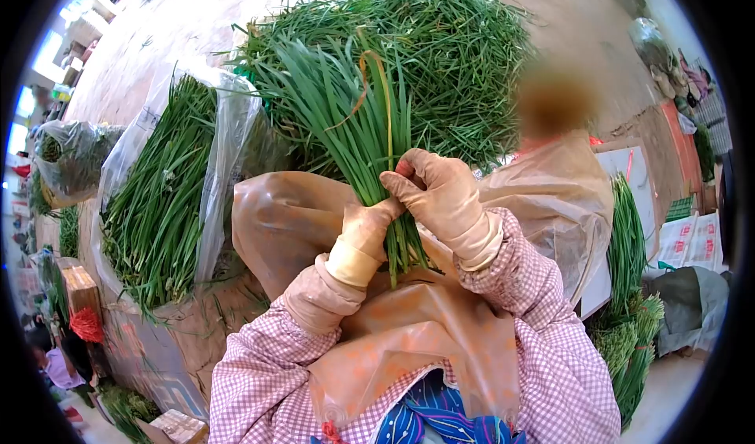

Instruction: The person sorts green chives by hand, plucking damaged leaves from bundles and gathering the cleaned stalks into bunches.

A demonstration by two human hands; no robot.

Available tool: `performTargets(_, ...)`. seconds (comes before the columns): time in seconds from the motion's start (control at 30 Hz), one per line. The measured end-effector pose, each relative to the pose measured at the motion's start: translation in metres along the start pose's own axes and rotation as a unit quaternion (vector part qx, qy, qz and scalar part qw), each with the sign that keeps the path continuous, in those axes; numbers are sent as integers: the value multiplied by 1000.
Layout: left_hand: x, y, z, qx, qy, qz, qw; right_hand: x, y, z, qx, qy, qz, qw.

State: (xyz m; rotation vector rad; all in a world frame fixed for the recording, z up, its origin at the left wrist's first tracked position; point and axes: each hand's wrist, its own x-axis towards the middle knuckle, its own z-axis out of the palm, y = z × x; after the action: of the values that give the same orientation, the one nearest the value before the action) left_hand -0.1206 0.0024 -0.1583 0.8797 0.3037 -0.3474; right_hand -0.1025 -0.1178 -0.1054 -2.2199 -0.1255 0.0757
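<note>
My left hand (366, 228), in a pale rubber glove, is closed around the lower stems of a bunch of garlic chives (346, 125). The leaves fan upward and away from me, and the cut stem ends stick out below the fist. One yellowed leaf (388, 106) stands out on the bunch's right side, bent over at its top. My right hand (444, 192), gloved too, has its fingers curled and pinched against the right edge of the bunch, just above the left hand. Whether it grips a single leaf or several stems is hidden.
A large heap of loose chives (464, 58) lies beyond the bunch. To the left, an open plastic bag (228, 121) holds more chives. Bundled chives (627, 239) lie at the right beside a white board (629, 169). A brown plastic apron (291, 208) covers my lap.
</note>
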Motion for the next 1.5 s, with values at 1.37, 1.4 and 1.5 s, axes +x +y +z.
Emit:
performTargets(1.37, -7, 137, 19, 314, -202, 129, 919, 44, -67, -19, 502, -136, -185, 834)
performTargets(1.4, -16, 150, 25, 286, -214, 141, 924, 48, -79, -21, 498, -116, -225, 829)
performTargets(1.5, -41, 174, 36, 344, -207, 216, 890, 46, -115, -40, 437, -136, -245, 855)
